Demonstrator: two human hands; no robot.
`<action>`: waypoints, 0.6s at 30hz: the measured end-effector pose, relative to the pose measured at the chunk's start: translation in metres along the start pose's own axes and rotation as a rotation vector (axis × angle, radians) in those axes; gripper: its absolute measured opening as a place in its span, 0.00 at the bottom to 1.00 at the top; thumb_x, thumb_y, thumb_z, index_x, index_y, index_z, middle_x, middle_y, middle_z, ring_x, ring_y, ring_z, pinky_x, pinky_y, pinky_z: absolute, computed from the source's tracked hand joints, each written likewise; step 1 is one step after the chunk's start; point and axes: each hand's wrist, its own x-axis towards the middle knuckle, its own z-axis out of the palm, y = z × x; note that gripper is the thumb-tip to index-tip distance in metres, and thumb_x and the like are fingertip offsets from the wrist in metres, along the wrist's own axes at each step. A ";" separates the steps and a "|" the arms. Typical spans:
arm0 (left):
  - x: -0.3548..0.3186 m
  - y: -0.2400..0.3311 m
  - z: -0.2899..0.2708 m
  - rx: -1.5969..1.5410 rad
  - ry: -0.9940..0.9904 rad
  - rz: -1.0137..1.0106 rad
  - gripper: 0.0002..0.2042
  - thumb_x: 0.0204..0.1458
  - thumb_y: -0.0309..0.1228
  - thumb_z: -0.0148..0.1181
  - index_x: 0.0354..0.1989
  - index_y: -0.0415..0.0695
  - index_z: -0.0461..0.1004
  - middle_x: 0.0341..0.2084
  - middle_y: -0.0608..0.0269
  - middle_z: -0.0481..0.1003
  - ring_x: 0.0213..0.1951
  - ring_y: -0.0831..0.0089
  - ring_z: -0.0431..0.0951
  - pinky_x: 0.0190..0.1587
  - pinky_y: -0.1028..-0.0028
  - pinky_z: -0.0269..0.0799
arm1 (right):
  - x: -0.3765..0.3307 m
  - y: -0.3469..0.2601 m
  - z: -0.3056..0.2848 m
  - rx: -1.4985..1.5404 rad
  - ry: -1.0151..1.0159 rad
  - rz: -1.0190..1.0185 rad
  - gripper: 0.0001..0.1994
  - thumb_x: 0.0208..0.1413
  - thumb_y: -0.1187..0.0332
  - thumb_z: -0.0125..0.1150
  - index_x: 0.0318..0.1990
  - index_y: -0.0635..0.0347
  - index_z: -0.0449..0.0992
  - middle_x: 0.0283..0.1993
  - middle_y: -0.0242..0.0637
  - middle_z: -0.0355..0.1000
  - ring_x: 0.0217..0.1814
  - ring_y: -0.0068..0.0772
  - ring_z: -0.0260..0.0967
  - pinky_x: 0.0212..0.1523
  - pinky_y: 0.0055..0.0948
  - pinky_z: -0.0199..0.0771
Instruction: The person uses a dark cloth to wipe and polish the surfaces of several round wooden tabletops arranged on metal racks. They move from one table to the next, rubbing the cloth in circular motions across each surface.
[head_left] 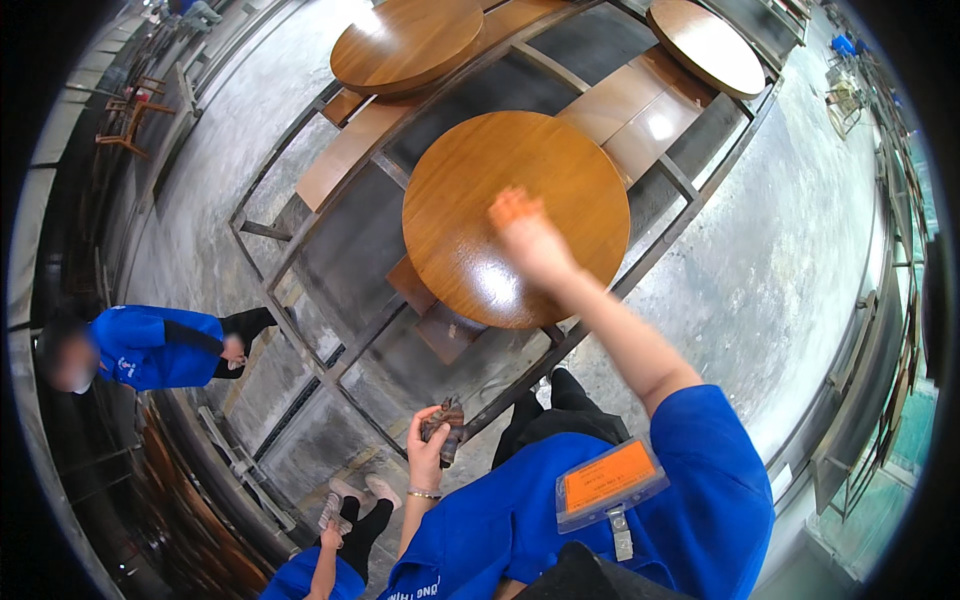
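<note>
A round brown wooden tabletop [450,190] with a glossy sheen lies before me on a dark metal frame. My right hand [530,235] is over its middle, arm stretched forward, on or just above the surface. Motion blurs the fingers, and their ends look orange; whether something is under them I cannot make out. Low at my left side, my left hand [425,450] is closed round a crumpled dark brown cloth [445,430], apart from the tabletop.
Two more round tabletops, one brown [405,45] and one shiny [705,45], rest farther along the metal frame [300,375]. Flat wooden boards [640,110] lie beside them. A person in blue [160,345] is at the left; another person [320,575] is at the lower left.
</note>
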 end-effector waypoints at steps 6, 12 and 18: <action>-0.027 -0.008 -0.035 -0.015 0.075 -0.040 0.18 0.61 0.18 0.61 0.59 0.41 0.74 0.49 0.58 0.81 0.49 0.70 0.83 0.53 0.70 0.80 | 0.003 0.091 -0.026 -0.377 0.130 0.430 0.34 0.63 0.72 0.49 0.76 0.75 0.55 0.79 0.66 0.55 0.82 0.66 0.53 0.78 0.60 0.57; -0.013 0.006 -0.023 -0.032 -0.010 0.005 0.17 0.61 0.18 0.64 0.59 0.41 0.75 0.48 0.61 0.81 0.48 0.74 0.82 0.51 0.73 0.79 | -0.031 -0.130 0.014 0.137 -0.103 -0.106 0.31 0.66 0.70 0.49 0.76 0.63 0.61 0.82 0.57 0.54 0.87 0.55 0.47 0.84 0.59 0.44; -0.009 0.014 -0.032 -0.002 -0.057 0.007 0.17 0.61 0.18 0.64 0.58 0.42 0.76 0.48 0.62 0.81 0.48 0.74 0.82 0.50 0.73 0.80 | -0.036 0.031 -0.016 -0.141 0.204 0.166 0.31 0.63 0.71 0.48 0.74 0.72 0.60 0.78 0.59 0.59 0.83 0.60 0.54 0.80 0.59 0.54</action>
